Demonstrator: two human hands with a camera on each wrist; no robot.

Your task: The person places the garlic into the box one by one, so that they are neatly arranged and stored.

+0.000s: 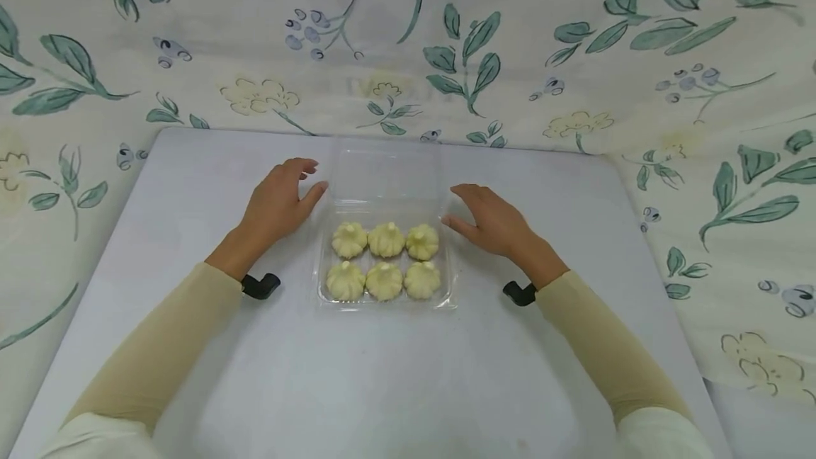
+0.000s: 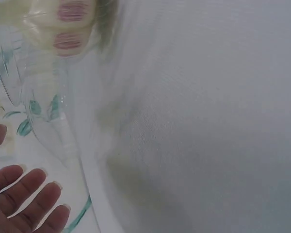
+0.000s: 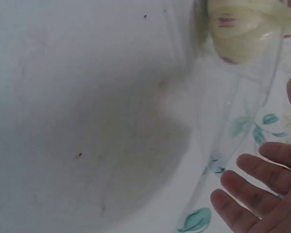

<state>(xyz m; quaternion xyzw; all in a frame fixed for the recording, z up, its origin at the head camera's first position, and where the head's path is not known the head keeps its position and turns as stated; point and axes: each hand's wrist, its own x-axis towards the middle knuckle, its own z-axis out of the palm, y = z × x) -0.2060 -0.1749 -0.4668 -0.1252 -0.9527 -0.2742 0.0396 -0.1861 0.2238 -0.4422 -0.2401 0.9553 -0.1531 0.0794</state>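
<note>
A clear plastic clamshell box (image 1: 387,307) lies on the white table, its lid (image 1: 385,172) raised at the far side. Inside sit several pale garlic bulbs (image 1: 385,240), in two rows of three. Purple streaks show on the bulbs (image 2: 72,24) in the left wrist view. My left hand (image 1: 274,200) is at the box's left, thumb tip close to the lid's edge, fingers relaxed. On the other side, my right hand (image 1: 491,222) has its fingers extended and its thumb by the box's right edge. Whether either thumb touches the plastic I cannot tell. Neither hand holds anything.
The white table (image 1: 408,381) spreads around the box. A floral cloth (image 1: 382,48) hangs behind the table and along its sides. Small black wrist mounts (image 1: 261,286) sit under both wrists.
</note>
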